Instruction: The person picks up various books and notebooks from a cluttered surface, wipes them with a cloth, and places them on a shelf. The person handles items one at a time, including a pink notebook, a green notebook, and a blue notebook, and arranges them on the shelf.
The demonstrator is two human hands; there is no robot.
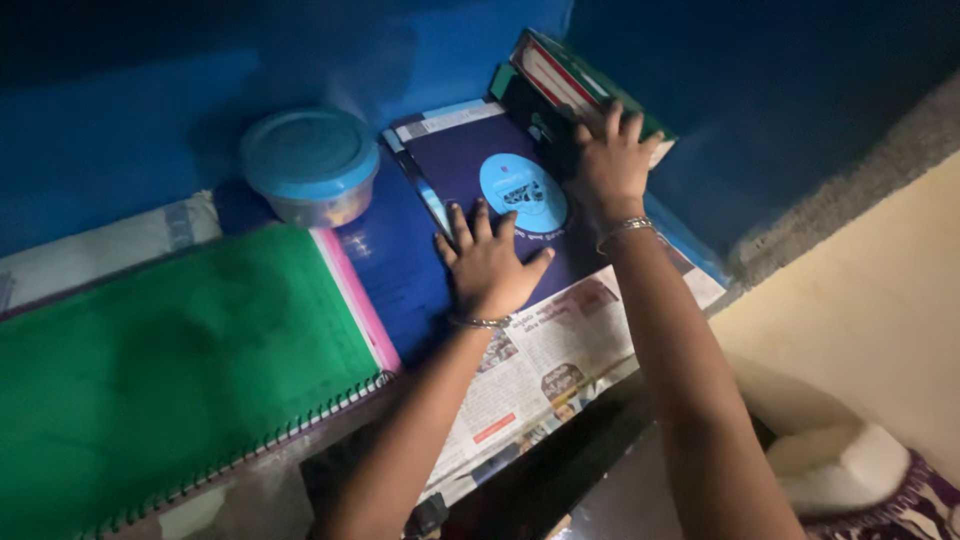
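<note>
My left hand [487, 262] lies flat, fingers spread, on a dark blue book [470, 160] with a light blue round emblem [522, 192]. My right hand [612, 160] presses against a thick green-covered book [560, 75] that leans tilted against the blue wall, behind the dark blue book. Both wrists wear thin metal bangles. The dark blue book rests on a shelf lined with newspaper [545, 360].
A large green spiral-bound notebook [170, 370] with a pink edge lies at the left. A round plastic container with a blue lid [310, 160] stands behind it. The blue wall [120, 130] closes the back. A cream wall [880, 300] and patterned cloth [900, 500] are at the right.
</note>
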